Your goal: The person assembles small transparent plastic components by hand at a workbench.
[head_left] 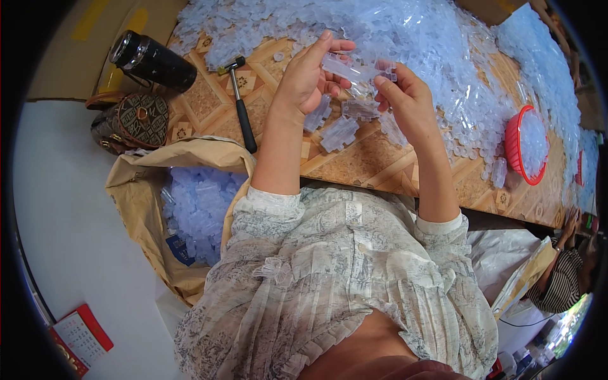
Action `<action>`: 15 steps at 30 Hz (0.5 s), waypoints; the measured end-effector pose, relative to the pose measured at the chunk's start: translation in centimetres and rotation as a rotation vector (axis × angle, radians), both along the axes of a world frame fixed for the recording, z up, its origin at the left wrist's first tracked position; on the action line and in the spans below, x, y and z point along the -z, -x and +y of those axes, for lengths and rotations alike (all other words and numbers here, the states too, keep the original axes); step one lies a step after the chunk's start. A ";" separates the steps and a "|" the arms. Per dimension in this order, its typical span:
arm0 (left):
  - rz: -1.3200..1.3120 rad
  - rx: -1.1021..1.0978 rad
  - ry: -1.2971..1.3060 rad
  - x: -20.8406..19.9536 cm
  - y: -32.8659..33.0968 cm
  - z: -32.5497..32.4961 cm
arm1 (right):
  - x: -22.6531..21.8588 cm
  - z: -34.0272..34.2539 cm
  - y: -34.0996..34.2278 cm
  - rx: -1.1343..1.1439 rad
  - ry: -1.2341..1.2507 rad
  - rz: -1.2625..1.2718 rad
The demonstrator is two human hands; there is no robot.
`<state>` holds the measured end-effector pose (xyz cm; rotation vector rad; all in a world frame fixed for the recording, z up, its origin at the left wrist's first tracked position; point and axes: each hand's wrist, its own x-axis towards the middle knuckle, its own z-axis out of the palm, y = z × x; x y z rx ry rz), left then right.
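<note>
The person is sitting at a patterned wooden table [354,161] and holding a clear plastic piece [347,67] up between both hands, above the tabletop and just in front of a big heap of similar clear plastic parts [418,38]. By the look of it, they are in the middle of handling or fitting this one piece, either pressing something onto it or snapping it loose from its neighbours; which of the two is hard to tell, since the plastic is see-through and blurs into the heap behind. The left hand [307,79] is curling around the near end of the piece, thumb and fingers closed on it, with the forefinger stretching up along its top. The right hand [408,101] is pinching the far end with its fingertips [383,81], the rest of the hand staying loosely bent. Any further move would seem to call for a steady two-handed hold and a careful twist or push, since the piece is slim and slippery-looking. A few more flat plastic pieces [339,130] are lying on the table just under the hands. A small hammer [240,101] is resting to the left, untouched, near a black flask [155,60] and a patterned bag [133,120]. A red basket [525,142] of parts is sitting to the right, and a brown sack [136,215] of parts is standing open beside the person's left arm.
</note>
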<state>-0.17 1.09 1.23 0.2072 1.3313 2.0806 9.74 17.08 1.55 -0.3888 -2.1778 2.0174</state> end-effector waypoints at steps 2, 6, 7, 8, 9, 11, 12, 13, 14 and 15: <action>0.007 0.021 -0.051 0.2 0.1 -0.3 | -0.1 -0.3 -0.1 0.005 -0.093 0.013; -0.010 0.089 -0.213 0.7 0.6 -0.8 | -0.6 -0.7 -0.2 -0.048 -0.170 -0.037; -0.008 0.089 -0.212 0.7 0.6 -0.8 | -0.6 -0.7 -0.2 -0.052 -0.170 -0.034; 0.052 0.090 -0.196 0.7 0.5 -0.9 | -0.5 -0.8 -0.2 -0.053 -0.168 -0.033; 0.110 0.094 -0.181 0.7 0.5 -0.9 | -0.2 -0.7 -0.3 -0.012 -0.131 0.023; 0.196 0.046 -0.148 0.6 0.0 -0.6 | -0.1 -0.5 -0.3 0.031 -0.093 0.080; 0.280 -0.004 -0.115 0.6 -0.3 -0.5 | -0.1 -0.2 -0.3 0.072 -0.010 0.082; 0.280 -0.002 -0.114 0.5 -0.6 -0.5 | -0.1 0.1 -0.4 0.113 0.073 0.085; 0.339 -0.084 -0.098 0.4 -0.9 -0.4 | 0.1 0.5 -0.4 0.122 0.070 0.092; 0.399 -0.167 -0.082 0.3 -1.1 -0.2 | 0.0 0.4 -0.5 0.125 0.070 0.094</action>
